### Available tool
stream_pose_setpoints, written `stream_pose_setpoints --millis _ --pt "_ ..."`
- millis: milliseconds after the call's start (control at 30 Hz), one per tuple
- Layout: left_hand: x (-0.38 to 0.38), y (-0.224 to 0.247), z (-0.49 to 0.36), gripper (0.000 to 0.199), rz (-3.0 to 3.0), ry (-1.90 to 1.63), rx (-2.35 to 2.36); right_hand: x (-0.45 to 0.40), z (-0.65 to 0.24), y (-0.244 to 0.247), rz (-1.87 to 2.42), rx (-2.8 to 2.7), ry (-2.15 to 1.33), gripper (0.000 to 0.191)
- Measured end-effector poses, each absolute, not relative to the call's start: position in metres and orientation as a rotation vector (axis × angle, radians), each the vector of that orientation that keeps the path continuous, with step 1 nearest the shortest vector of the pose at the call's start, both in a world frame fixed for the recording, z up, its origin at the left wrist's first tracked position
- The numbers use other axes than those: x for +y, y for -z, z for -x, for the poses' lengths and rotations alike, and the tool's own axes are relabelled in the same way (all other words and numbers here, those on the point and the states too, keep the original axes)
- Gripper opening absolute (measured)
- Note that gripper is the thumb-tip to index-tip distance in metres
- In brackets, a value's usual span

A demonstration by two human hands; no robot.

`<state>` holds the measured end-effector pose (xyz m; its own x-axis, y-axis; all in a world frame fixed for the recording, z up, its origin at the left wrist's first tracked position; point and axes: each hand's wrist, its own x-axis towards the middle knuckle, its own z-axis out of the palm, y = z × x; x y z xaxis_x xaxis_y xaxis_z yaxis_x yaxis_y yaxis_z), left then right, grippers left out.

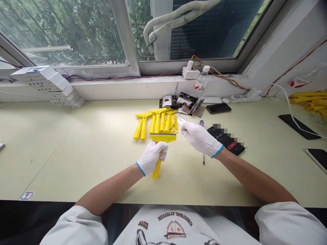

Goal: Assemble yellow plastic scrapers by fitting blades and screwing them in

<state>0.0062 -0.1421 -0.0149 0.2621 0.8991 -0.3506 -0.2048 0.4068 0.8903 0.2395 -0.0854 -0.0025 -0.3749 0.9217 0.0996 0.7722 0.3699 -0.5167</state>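
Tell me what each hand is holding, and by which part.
The gloved left hand holds a yellow scraper by its grip, below the metal-edged head. The gloved right hand holds a thin metal blade by one end.

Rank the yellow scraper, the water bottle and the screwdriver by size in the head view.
1. Yellow scraper, held in the left hand: looks largest, though it sits nearest the camera.
2. Water bottle and screwdriver: too alike to rank.

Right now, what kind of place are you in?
Probably a workshop bench by a window: yellow plastic scrapers, a screwdriver and a power strip sit on the long pale desk.
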Motion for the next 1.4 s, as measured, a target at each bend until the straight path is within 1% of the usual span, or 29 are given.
stream_pose_setpoints --millis 167,300,467,600,867,1067,1167,1400 --pt "-0.139 0.011 -0.02 0.025 -0.939 -0.937 1.07 -0.109 -0.235 -0.021 1.055 -2.165 -0.443 0.013" --pt "-0.134 0.013 -0.03 0.023 -1.053 -0.984 1.074 -0.12 -0.229 -0.029 0.906 -2.086 -0.317 0.013" --pt "-0.133 0.009 -0.036 0.027 -1.235 -1.032 1.081 -0.121 -0.228 -0.025 0.907 -2.037 -0.301 0.014" --pt "-0.134 0.005 -0.036 0.02 -1.294 -1.049 1.049 -0.119 -0.226 -0.018 0.9 -2.007 -0.272 0.014" --pt "-0.128 0.017 -0.039 0.01 -1.285 -1.08 0.976 -0.116 -0.226 -0.01 0.925 -2.02 -0.118 0.017" --pt "-0.126 0.007 -0.043 0.018 -1.301 -1.039 1.006 -0.115 -0.231 -0.009 0.915 -2.065 0.01 0.016" --pt "-0.126 0.001 -0.045 0.018 -1.246 -1.013 1.015 -0.116 -0.232 -0.011 0.906 -2.045 0.072 0.016" --pt "-0.125 -0.014 -0.049 0.017 -1.154 -0.992 0.986 -0.115 -0.237 -0.026 0.848 -2.067 -0.014 0.017"
